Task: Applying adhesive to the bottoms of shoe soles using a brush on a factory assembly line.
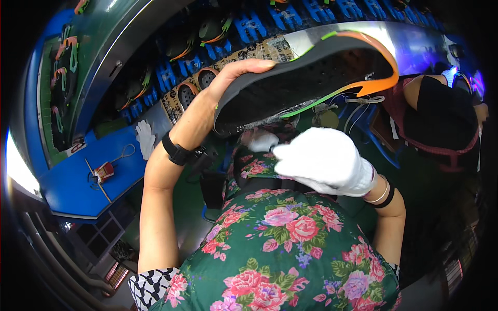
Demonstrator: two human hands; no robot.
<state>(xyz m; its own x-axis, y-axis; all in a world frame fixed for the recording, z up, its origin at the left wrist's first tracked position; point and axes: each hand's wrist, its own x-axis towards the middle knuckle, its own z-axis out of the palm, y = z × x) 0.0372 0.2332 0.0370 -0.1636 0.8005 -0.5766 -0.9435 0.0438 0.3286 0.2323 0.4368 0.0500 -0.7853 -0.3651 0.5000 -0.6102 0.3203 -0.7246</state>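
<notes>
My left hand (pixel 225 78) is bare and closed round the heel end of a black foam clog (pixel 306 78) with orange and green trim. The clog is raised and tilted, its dark, hollow inside facing me and small holes showing towards the toe. Below it is my right hand (pixel 324 160) in a white glove, apart from the clog, its fingers drawn together. A pale blurred shape (pixel 262 141) lies beside its fingertips. I cannot make out what that is or whether the hand holds it.
Blue racks (pixel 251 28) with more clogs (pixel 212 31) run along the far side. On the blue table (pixel 62 181) at the left lie a white glove (pixel 145 139) and a small red item (pixel 104 172) with a cord. Another person (pixel 441 109) works at the right.
</notes>
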